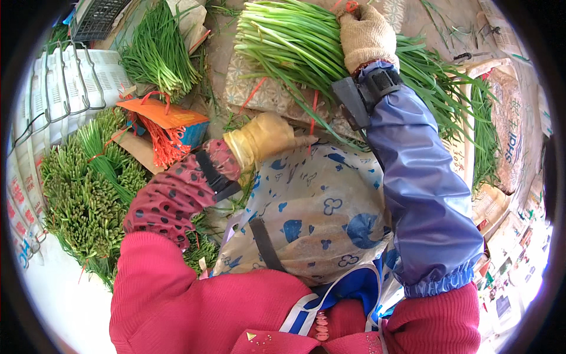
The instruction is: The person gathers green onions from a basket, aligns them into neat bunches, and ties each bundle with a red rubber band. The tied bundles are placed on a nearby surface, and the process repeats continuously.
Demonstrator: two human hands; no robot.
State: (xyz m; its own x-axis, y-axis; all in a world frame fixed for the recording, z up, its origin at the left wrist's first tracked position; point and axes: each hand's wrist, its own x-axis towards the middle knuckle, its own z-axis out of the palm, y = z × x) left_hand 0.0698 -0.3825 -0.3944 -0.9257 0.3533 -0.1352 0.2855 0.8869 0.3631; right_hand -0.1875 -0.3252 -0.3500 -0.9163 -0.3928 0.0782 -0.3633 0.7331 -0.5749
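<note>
A large bunch of green garlic chives [289, 44] lies with its pale stem ends to the left and its leaves to the right, on a patterned pad [250, 88]. My right hand [368, 38], in a tan knit glove, is closed over the bunch from above; its fingertips are partly hidden. A red-orange tie [352, 6] shows at its far side. Nearer to me, my left hand [265, 138], in a yellow glove, has its fingertips pinched at a thin red tie [313, 112] hanging from under the bunch.
Several tied bunches [88, 194] stand packed at left, stem ends up. Beside them, an orange-and-blue box [191, 127] holds red ties. Another chive bunch [162, 56] lies far left, near a wire rack [65, 82] and dark crate [97, 17]. More chives [484, 135] lie at right.
</note>
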